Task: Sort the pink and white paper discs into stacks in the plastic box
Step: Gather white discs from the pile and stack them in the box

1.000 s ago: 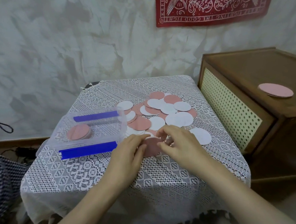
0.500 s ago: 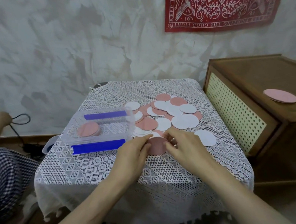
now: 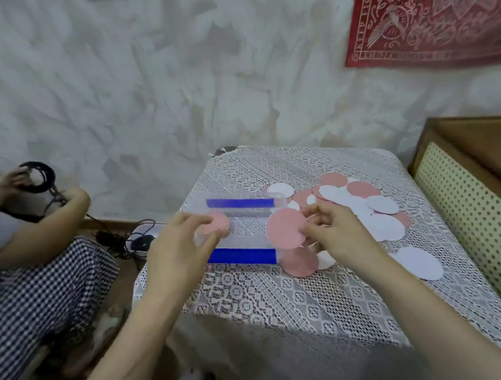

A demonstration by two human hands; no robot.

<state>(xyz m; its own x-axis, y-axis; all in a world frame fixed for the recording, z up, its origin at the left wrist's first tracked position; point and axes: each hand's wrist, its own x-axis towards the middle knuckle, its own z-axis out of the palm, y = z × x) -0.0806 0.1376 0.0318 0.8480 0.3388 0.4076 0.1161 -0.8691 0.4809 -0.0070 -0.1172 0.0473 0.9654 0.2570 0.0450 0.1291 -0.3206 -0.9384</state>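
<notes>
right hand (image 3: pixel 336 231): pinching a pink disc (image 3: pixel 287 228) by its right edge, holding it up tilted, just at the right end of the plastic box (image 3: pixel 241 229)

left hand (image 3: pixel 174 248): fingers are curling over the left end of the box, thumb and fingertips gripping around the pink stack (image 3: pixel 214 224) sitting inside; the frame is a bit blurry there, so I can't tell whether it's gripping the discs or the box wall

plastic box: clear, with two blue strips along its long sides, sitting on the surface (image 3: pixel 310 292) at about 10 o'clock from the middle of the cloth

loose discs (image 3: pixel 360 203): pink and white ones are lying in an overlapping heap at 2 o'clock on the surface, touching each other

single white disc (image 3: pixel 419 262): lying apart from the heap at 4 o'clock, near the right edge

another pink disc (image 3: pixel 299 260): lying flat just below the held one, touching the near right corner of the box

surface cover: white lace cloth hanging over the edges

other person (image 3: pixel 33 234): sitting off at 9 o'clock in checked fabric, hands are holding a coil of black cable (image 3: pixel 39 178)

cabinet (image 3: pixel 478 203): wooden, with a perforated front, standing at 3 o'clock just beside the surface

wall hanging (image 3: pixel 435 13): red patterned cloth at 1 o'clock
</notes>
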